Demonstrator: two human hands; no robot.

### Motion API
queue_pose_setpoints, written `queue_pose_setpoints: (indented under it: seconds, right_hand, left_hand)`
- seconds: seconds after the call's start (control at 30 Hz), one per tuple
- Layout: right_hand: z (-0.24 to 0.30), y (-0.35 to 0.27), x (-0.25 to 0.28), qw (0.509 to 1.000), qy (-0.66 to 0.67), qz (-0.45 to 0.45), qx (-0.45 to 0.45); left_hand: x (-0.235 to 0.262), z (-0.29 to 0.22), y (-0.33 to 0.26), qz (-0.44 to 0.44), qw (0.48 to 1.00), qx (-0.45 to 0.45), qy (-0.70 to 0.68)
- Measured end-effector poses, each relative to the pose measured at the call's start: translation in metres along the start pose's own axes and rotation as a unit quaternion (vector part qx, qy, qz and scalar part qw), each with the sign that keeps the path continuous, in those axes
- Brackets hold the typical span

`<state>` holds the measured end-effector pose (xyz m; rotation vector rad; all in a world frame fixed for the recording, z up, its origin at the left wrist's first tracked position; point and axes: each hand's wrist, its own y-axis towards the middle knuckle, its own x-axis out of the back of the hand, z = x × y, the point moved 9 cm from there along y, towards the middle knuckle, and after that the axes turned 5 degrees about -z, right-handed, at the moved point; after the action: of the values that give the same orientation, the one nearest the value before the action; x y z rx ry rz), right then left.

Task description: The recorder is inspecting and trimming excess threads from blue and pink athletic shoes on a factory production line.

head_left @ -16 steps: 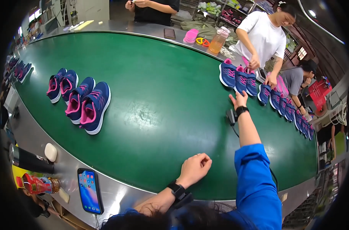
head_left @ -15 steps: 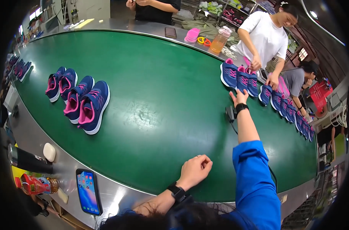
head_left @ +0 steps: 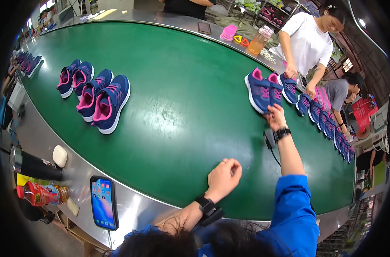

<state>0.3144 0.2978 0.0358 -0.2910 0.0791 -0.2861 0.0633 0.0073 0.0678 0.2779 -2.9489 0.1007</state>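
Note:
My right hand (head_left: pixel 275 117) reaches forward on the right, its fingers closed at the toes of two navy sneakers with pink lining, the outer one (head_left: pixel 258 92) and the one beside it (head_left: pixel 275 87). Both shoes stand upright on a green belt (head_left: pixel 169 141). Nearer to me, my left hand (head_left: pixel 224 179) hovers over the belt with its fingers curled in and nothing visible in them. A third navy sneaker (head_left: pixel 288 88) stands just past the two, by a co-worker's hand (head_left: pixel 291 72).
Several matching sneakers (head_left: pixel 112 105) stand at the left; others (head_left: pixel 325 122) line the right edge beside co-workers. A phone (head_left: pixel 104 203), a black flask (head_left: pixel 36 165) and a red-capped bottle (head_left: pixel 40 193) rest on the near metal ledge. An orange bottle (head_left: pixel 259 40) is on the far ledge.
My right hand has closed on the two sneakers, which have come left and nearer, away from the third shoe. My left hand has turned slightly, fingers still curled. The view has shifted a little.

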Motion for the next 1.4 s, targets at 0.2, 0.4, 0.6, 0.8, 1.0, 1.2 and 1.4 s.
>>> queue_pose_setpoints:
  seconds: [0.2,0.4,0.6,0.8,1.0,1.2,1.4]
  right_hand:
    - [0.007,-0.198,0.05,0.931,-0.259,0.246,-0.07]
    - [0.085,-0.251,0.088,0.791,-0.568,0.073,0.217]
    - [0.067,-0.342,-0.021,0.738,-0.564,0.159,0.334]
    - [0.036,-0.333,-0.1,0.498,-0.698,0.236,0.457]
    - [0.021,-0.313,-0.127,0.443,-0.727,0.303,0.429]
    - [0.027,-0.407,-0.124,0.398,-0.635,0.325,0.577]
    - [0.027,-0.409,-0.018,0.618,-0.559,0.053,0.55]
  left_hand:
    - [0.061,0.016,0.006,-0.286,0.945,-0.003,-0.159]
    - [0.045,-0.003,0.023,-0.179,0.959,-0.076,-0.204]
    - [0.028,0.009,0.027,-0.118,0.968,-0.092,-0.201]
    - [0.029,0.01,0.027,-0.181,0.955,-0.088,-0.218]
    - [0.042,0.003,0.02,-0.21,0.954,-0.071,-0.204]
    - [0.068,0.003,0.011,-0.271,0.934,-0.099,-0.211]
    - [0.032,-0.001,0.002,-0.102,0.975,-0.125,-0.152]
